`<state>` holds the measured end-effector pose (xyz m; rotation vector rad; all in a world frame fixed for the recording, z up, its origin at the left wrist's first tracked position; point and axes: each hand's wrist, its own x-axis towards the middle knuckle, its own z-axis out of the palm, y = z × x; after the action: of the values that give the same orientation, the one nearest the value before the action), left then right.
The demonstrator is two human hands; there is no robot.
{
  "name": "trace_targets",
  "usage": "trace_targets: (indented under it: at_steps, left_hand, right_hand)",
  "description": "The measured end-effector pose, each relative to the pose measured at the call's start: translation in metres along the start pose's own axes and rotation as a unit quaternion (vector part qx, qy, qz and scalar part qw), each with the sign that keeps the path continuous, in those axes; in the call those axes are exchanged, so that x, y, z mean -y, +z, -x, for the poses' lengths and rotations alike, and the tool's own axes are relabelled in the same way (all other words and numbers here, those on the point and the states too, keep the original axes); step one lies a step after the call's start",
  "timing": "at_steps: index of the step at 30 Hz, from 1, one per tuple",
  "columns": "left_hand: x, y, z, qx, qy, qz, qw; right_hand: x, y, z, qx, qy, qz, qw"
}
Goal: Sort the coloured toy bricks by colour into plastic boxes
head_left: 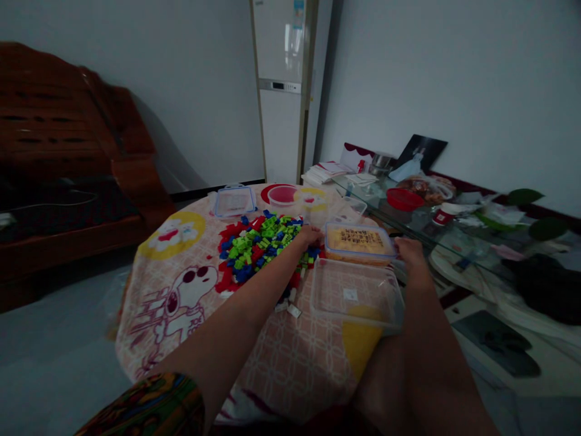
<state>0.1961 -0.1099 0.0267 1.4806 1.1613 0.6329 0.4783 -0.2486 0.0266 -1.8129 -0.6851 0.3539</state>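
Note:
A clear plastic box [360,241] with a blue-rimmed lid sits between my hands. Yellowish contents and dark printed characters show through its top. My left hand [312,235] is curled at the box's left edge, beside the brick heap; its fingertips are partly hidden. At the right edge, my right hand [409,249] is closed on the box's side. Left of the box lies a heap of green, blue, red and white toy building bricks [263,242]. An open clear plastic container [354,293] stands just in front of the lidded box.
A patterned cloth [181,297] covers the round table. A blue-rimmed lid [235,201] and a round pinkish container [284,195] lie at its far side. To the right, a glass table [420,224] bears a red bowl [403,198] and a paper cup [445,214].

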Motion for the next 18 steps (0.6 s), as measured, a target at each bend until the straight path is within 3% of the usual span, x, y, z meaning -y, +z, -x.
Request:
trace_targets:
  at_steps: [3,8,13,18]
  left_hand:
    - [-0.0003,-0.0003,0.0012,0.003,-0.014,0.046,0.999]
    - [0.0003,-0.0035,0.0048,0.005,-0.022,0.075,0.997]
    - [0.0004,-0.0079,0.0058,0.01,-0.021,0.068,0.997]
    - [0.0001,-0.0072,0.0021,0.007,-0.008,0.016,1.0]
  right_hand:
    - [-0.0007,0.003,-0.0006,-0.012,0.072,-0.032,0.997]
    - [-0.0031,0.0049,0.0001,-0.005,0.122,-0.081,0.989]
    - [-0.0061,0.0047,-0.0012,-0.003,0.126,-0.09,0.988]
    - [-0.0086,0.0044,-0.0026,-0.029,0.084,-0.075,0.993]
